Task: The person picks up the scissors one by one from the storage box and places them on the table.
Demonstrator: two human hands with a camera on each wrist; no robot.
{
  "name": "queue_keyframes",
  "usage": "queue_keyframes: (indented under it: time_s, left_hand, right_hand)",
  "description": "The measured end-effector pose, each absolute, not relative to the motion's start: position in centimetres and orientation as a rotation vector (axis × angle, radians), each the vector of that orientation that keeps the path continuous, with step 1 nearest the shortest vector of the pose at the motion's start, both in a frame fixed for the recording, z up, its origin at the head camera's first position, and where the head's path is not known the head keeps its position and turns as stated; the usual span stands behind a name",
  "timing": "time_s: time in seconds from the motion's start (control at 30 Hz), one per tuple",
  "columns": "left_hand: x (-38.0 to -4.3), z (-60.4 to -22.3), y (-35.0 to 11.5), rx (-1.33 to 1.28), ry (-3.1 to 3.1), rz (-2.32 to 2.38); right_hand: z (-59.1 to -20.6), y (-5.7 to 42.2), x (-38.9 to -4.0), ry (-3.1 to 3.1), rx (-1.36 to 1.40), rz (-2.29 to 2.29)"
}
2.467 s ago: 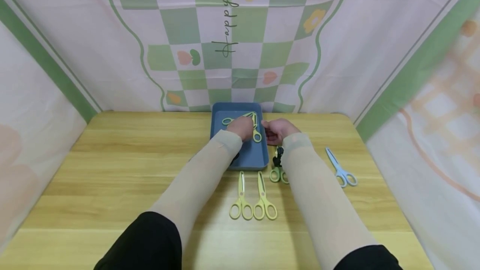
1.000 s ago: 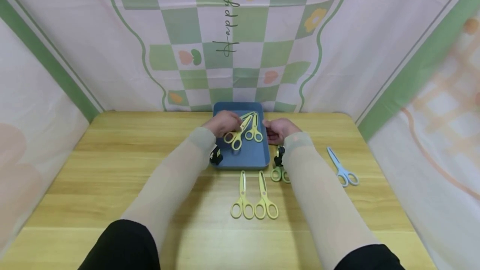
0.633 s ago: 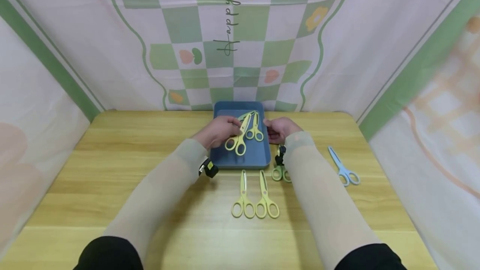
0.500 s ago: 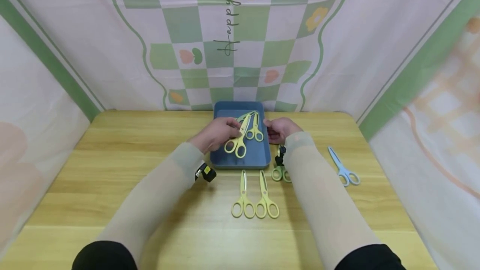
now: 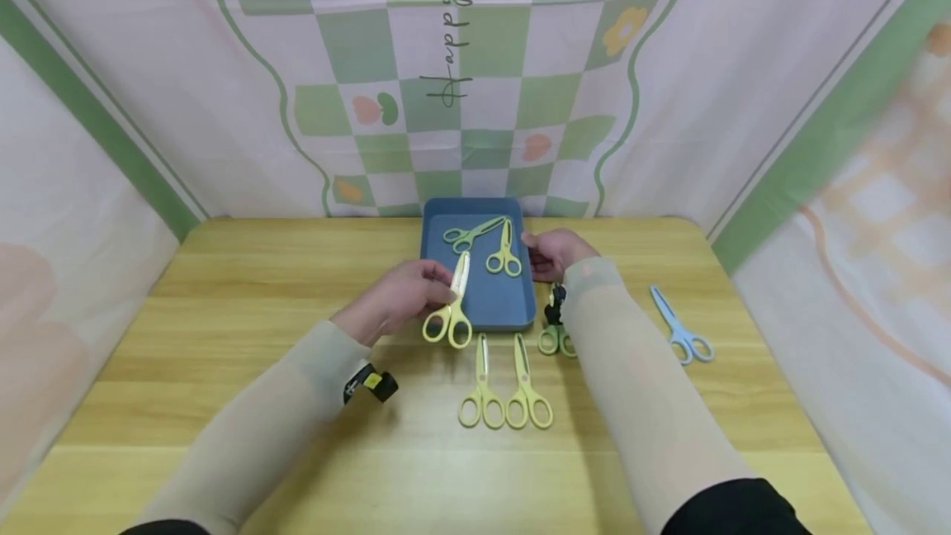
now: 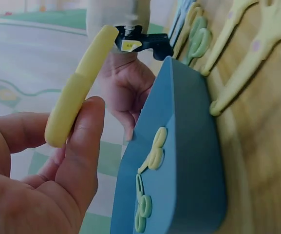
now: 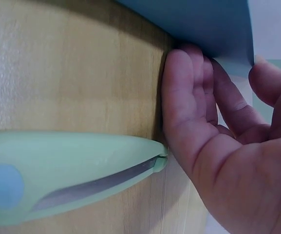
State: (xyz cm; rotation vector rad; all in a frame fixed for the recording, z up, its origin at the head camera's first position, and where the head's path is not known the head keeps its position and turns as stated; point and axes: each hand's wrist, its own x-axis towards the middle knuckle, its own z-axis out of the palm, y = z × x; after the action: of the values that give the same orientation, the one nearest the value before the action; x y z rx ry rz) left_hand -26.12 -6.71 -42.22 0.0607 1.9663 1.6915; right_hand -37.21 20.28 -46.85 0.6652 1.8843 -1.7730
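Observation:
My left hand [image 5: 401,294] pinches a pair of yellow scissors [image 5: 461,277] between thumb and fingers, over the left edge of the blue tray [image 5: 483,308]. The blades point away from me and the finger rings hang toward me. Inside the tray lie green scissors [image 5: 484,227] and another yellow pair [image 5: 506,248]. My right hand [image 5: 559,253] holds the tray's right side, thumb at the rim and fingers against the outer wall. In the right wrist view, green scissors [image 7: 77,156] lie on the table beside that hand; my wrist partly covers them in the head view.
Two yellow scissors, one left [image 5: 483,393] and one right [image 5: 524,390], lie in front of the tray. Light blue scissors [image 5: 674,327] are farther right. The left wrist view also shows a yellow handle [image 6: 189,24] beside the green one. A patterned cloth [image 5: 357,48] hangs behind the table.
My left hand has lifted the yellow scissors out of the tray and carried them left and toward me. My right hand has stayed at the tray's side.

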Motion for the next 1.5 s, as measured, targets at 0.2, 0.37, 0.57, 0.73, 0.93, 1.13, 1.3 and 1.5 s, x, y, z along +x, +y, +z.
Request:
queue_keyframes:
  time_s: [0.2,0.37,0.57,0.73,0.93,1.13,1.3,1.5]
  left_hand:
    - [-24.6,-42.9,-8.2,0.065,2.027,1.626]
    - [-23.3,-44.0,-9.1,0.118,2.081,1.564]
    - [-21.7,-45.5,-10.1,0.112,2.1,1.501]
    - [-21.0,-46.6,-10.7,0.137,2.127,1.454]
    - [-20.5,-47.4,-11.1,0.131,2.155,1.43]
    - [-20.0,-47.8,-11.1,0.117,2.183,1.419]
    - [-19.6,-48.1,-10.9,0.125,2.21,1.39]
    - [-19.2,-48.8,-11.0,0.107,2.215,1.368]
  right_hand:
    - [-46.9,20.2,-37.3,1.898,0.657,-1.759]
    - [-46.8,20.2,-37.1,1.895,0.646,-1.757]
    - [-46.9,20.2,-37.2,1.9,0.648,-1.752]
    - [-46.9,20.3,-37.1,1.9,0.647,-1.755]
    - [-46.8,20.2,-37.0,1.902,0.64,-1.752]
    - [-46.9,20.2,-37.2,1.902,0.632,-1.753]
    - [-47.0,20.3,-37.2,1.89,0.641,-1.761]
    - [-46.9,20.3,-37.2,1.892,0.647,-1.757]
